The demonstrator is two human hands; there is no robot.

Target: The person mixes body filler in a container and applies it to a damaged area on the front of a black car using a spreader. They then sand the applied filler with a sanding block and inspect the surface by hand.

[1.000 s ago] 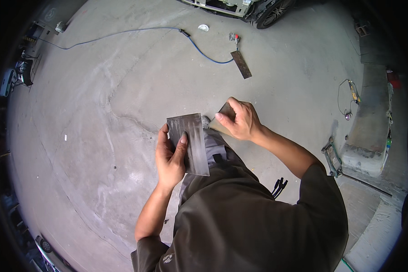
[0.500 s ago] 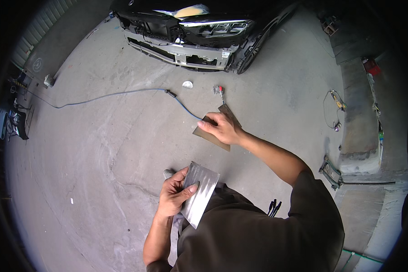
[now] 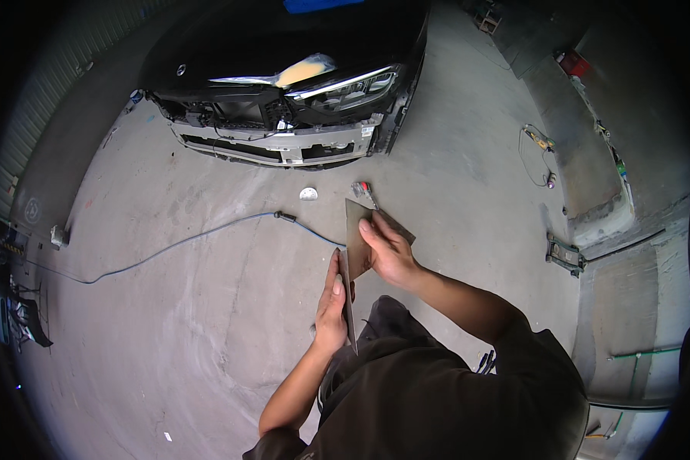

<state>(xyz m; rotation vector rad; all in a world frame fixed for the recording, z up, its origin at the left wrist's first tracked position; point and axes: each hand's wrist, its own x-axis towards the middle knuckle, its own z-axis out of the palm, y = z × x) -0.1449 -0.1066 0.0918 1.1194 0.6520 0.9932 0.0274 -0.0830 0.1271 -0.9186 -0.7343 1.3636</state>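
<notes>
In front of my body, my left hand [image 3: 330,313] grips a thin flat metal plate [image 3: 349,299], seen almost edge-on. My right hand [image 3: 392,259], slightly farther out, pinches a grey-brown rectangular sheet [image 3: 356,228] under its thumb. A second brownish sheet [image 3: 399,228] sticks out behind the right fingers. The near end of the right sheet meets or overlaps the left plate's upper part; whether they touch, I cannot tell. Beyond the hands, a red-and-silver tool [image 3: 363,188] lies on the floor. A blue hose [image 3: 230,228] runs behind the sheets.
A black car [image 3: 238,57] without its front bumper stands ahead, a tan patch [image 3: 305,71] above its headlight [image 3: 353,90]. A white half-round piece [image 3: 308,194] lies on the concrete floor [image 3: 199,330]. At right are a jack-like metal frame [image 3: 566,254] and a yellow corded tool [image 3: 540,139].
My hands have come together, and the left plate has turned from face-up to nearly edge-on. The right sheet has tilted upright. The view has shifted, showing more of the car's hood.
</notes>
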